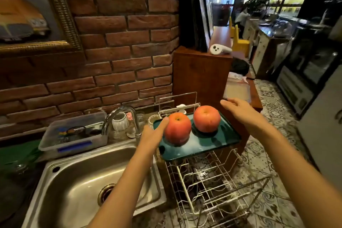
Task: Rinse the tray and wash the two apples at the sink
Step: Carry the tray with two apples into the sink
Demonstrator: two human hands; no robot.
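Two red apples sit on a dark green tray [203, 149] that rests on top of a white wire dish rack. The left apple [178, 128] is nearer me; the right apple [206, 119] is farther back. My left hand [152, 134] is open, its fingertips touching the left side of the left apple. My right hand [242, 112] is open and hovers just right of the right apple, apart from it. The steel sink [77, 181] lies to the left, with a chrome tap [120, 118] behind it.
A clear plastic box [74, 133] of small items sits behind the sink. Jars and cups [120, 121] crowd the brick wall [114, 42]. The wire rack [212, 187] extends toward me. A wooden cabinet [201, 76] with a white controller [220, 49] stands behind the tray.
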